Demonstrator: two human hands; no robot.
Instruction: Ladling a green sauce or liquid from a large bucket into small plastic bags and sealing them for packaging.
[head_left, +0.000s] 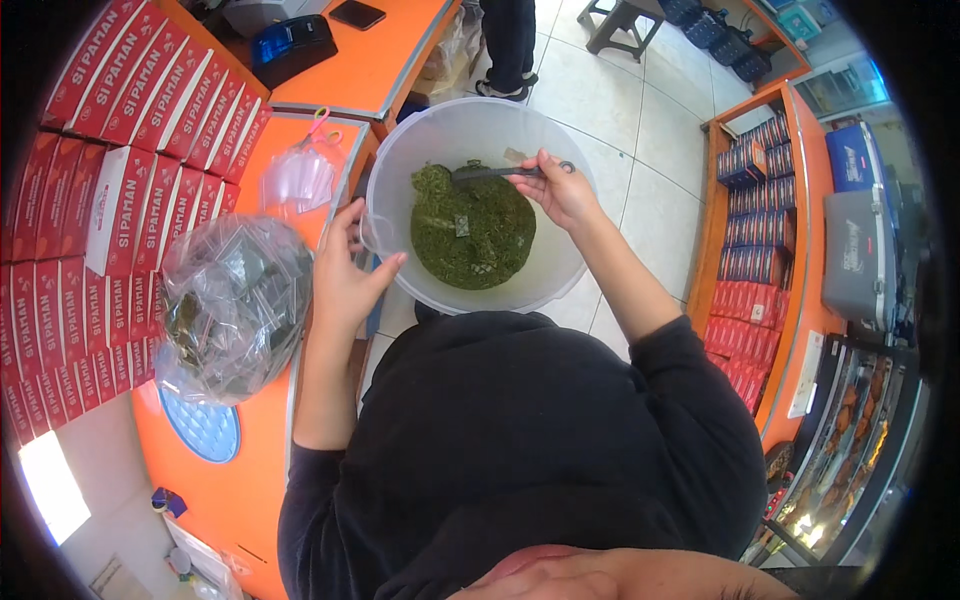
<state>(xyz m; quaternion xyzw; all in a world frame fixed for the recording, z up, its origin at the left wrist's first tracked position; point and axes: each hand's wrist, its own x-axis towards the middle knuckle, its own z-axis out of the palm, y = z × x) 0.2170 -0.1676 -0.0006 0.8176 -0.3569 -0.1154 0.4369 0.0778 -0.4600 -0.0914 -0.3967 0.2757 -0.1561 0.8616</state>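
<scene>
A large translucent plastic tub stands in front of me, with a mound of dark green shredded leafy material inside it. My right hand grips a dark long-handled utensil, probably a spoon; its far end is down in the green material. Over the tub's left rim is my left hand, thumb and fingers spread around a clear plastic piece. Whether that piece is a small bag or part of the tub, and how firmly I hold it, cannot be made out. Small silvery bits lie on the green mound.
On the orange counter are a bulging clear plastic bag, small clear bags, pink-handled scissors and a blue mat. Stacked red boxes line the left. A person's legs and a stool are beyond; a shelf stands right.
</scene>
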